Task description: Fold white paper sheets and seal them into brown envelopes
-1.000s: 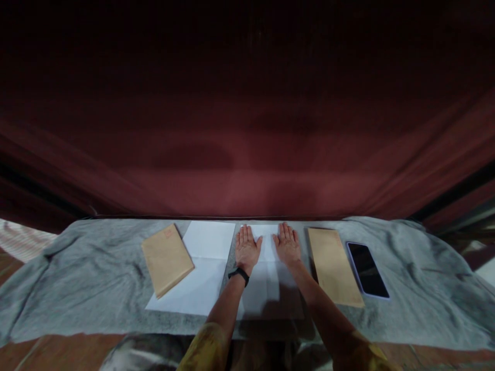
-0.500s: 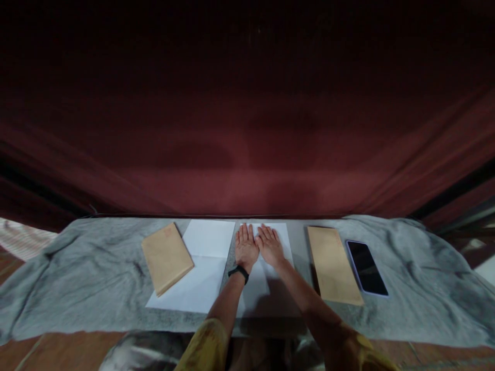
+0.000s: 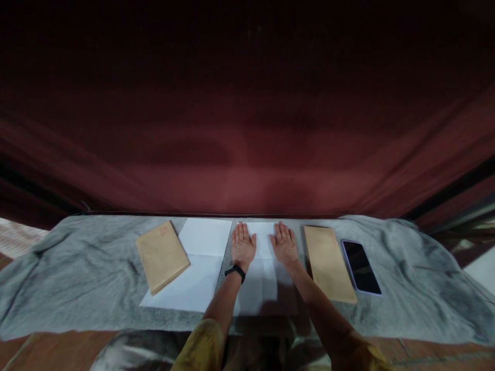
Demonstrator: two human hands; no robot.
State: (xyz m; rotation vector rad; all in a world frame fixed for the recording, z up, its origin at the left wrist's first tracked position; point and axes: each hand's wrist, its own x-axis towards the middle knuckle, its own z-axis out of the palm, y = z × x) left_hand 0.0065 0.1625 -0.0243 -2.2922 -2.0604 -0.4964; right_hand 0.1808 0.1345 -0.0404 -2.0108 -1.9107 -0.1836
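Note:
A creased white sheet of paper [image 3: 265,288] lies flat in front of me, its lower part in shadow. My left hand [image 3: 243,247], with a dark band on the wrist, rests palm down on the sheet's upper left side. Its fingers are stretched forward and the thumb points inward. On the upper right side my right hand [image 3: 285,248] lies palm down too, fingers extended and thumb out. A strip of bare paper shows between the two hands. Neither hand grips anything.
Left of me, a brown envelope stack [image 3: 162,256] partly covers another creased white sheet [image 3: 203,275]. To the right lie a brown envelope [image 3: 330,265] and a phone [image 3: 361,267] with a purple edge. A grey cloth [image 3: 93,273] covers the table, and a dark red surface [image 3: 247,175] rises behind it.
My hands were side by side near the middle of the sheet. They have slid apart, the right one outward to the right, and the paper between them shows.

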